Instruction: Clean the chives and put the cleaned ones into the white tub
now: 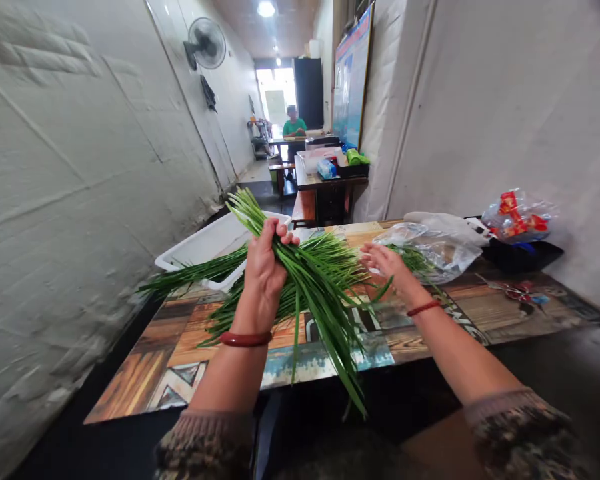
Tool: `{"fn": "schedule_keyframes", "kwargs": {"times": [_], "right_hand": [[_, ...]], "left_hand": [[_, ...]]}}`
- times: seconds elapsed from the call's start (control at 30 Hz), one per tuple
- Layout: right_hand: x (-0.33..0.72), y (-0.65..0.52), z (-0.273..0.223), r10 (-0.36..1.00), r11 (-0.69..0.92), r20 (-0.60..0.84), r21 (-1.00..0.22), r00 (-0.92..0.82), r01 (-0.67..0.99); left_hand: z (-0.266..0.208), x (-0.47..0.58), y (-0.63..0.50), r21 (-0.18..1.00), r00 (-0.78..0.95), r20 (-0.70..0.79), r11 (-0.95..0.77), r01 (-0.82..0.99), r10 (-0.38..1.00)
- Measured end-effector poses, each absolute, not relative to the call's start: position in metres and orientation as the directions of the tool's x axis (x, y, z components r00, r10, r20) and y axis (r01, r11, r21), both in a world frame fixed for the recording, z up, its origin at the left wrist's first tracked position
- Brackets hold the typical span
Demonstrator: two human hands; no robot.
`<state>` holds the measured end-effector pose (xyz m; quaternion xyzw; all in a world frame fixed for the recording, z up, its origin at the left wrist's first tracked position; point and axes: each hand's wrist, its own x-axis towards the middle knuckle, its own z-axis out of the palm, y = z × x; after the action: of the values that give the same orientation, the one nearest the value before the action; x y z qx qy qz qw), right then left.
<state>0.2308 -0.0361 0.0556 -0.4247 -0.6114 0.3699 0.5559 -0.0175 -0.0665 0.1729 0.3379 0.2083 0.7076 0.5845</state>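
Note:
My left hand [267, 260] is closed round a bunch of garlic chives [325, 300], pale stem ends up at the far left and green leaves hanging down over the table's near edge. Beneath it on the table lies a loose pile of chives [337, 257]. More chives [205, 270] rest over the edge of a white plastic tray [200, 243] on the left. My right hand [385, 263] is apart from the bunch, fingers stretched out and holding nothing visible. It hovers beside a clear plastic bag [443, 250] with some greens [413, 260] at its opening.
The table [130, 380] has a patterned wood-look top. At its right are a red-printed clear bag [517, 217], a dark container [523, 253] and small items with keys [517, 290]. Walls stand close on both sides. Farther back, a person [294, 127] in green sits behind other tables.

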Motion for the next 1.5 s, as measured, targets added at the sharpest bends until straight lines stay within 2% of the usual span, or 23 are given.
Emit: {"fn": "schedule_keyframes", "kwargs": {"times": [0.07,0.13,0.23,0.33,0.4,0.53,0.77,0.83,0.9,1.07,1.23,1.4,1.5], "right_hand": [[0.229,-0.058,0.071,0.94,0.337,0.337,-0.941,-0.062,-0.009],[0.211,-0.083,0.084,0.919,0.276,0.312,-0.946,-0.24,-0.172],[0.172,-0.115,0.091,0.873,0.18,0.266,-0.955,-0.408,-0.238],[0.145,-0.136,0.081,0.885,-0.045,0.088,-0.961,-0.456,-0.272],[0.139,-0.145,0.07,0.892,-0.138,-0.004,-0.955,-0.452,-0.263],[0.146,-0.154,0.054,0.892,-0.148,-0.044,-0.969,-0.449,-0.198],[0.163,-0.166,0.046,0.808,-0.154,-0.075,-0.984,-0.584,-0.087],[0.168,-0.168,0.047,0.785,-0.163,-0.122,-0.987,-0.608,-0.013],[0.174,-0.167,0.051,0.787,-0.093,-0.136,-0.99,-0.602,0.101],[0.189,-0.16,0.062,0.847,0.268,0.065,-0.91,-0.528,0.318],[0.198,-0.154,0.074,0.878,0.35,0.143,-0.842,-0.456,0.41],[0.196,-0.153,0.087,0.893,0.449,0.387,-0.725,-0.232,0.523],[0.186,-0.153,0.087,0.85,0.52,0.461,-0.652,-0.257,0.552]], "left_hand": [[0.158,-0.005,-0.068,0.697,-0.033,0.176,-0.148,-0.702,0.984],[0.145,0.009,-0.07,0.695,0.048,0.148,-0.07,-0.716,0.988],[0.128,0.023,-0.074,0.677,0.109,0.135,-0.012,-0.736,0.985],[0.114,0.026,-0.079,0.701,0.077,0.093,-0.01,-0.713,0.993],[0.106,0.024,-0.085,0.743,0.06,0.064,-0.008,-0.669,0.996],[0.092,0.018,-0.101,0.784,0.089,0.058,0.01,-0.621,0.994],[0.07,0.007,-0.129,0.617,0.356,0.068,0.242,-0.749,0.932],[0.063,0.004,-0.132,0.595,0.369,0.078,0.254,-0.763,0.926],[0.056,0.003,-0.133,0.605,0.342,0.048,0.245,-0.757,0.939],[0.044,0.002,-0.134,0.696,0.191,-0.045,0.168,-0.698,0.981],[0.043,0.001,-0.138,0.752,0.098,-0.063,0.112,-0.649,0.993],[0.044,0.0,-0.142,0.736,-0.028,-0.068,0.031,-0.676,0.997],[0.044,0.001,-0.144,0.713,-0.039,-0.067,0.02,-0.701,0.997]]}}
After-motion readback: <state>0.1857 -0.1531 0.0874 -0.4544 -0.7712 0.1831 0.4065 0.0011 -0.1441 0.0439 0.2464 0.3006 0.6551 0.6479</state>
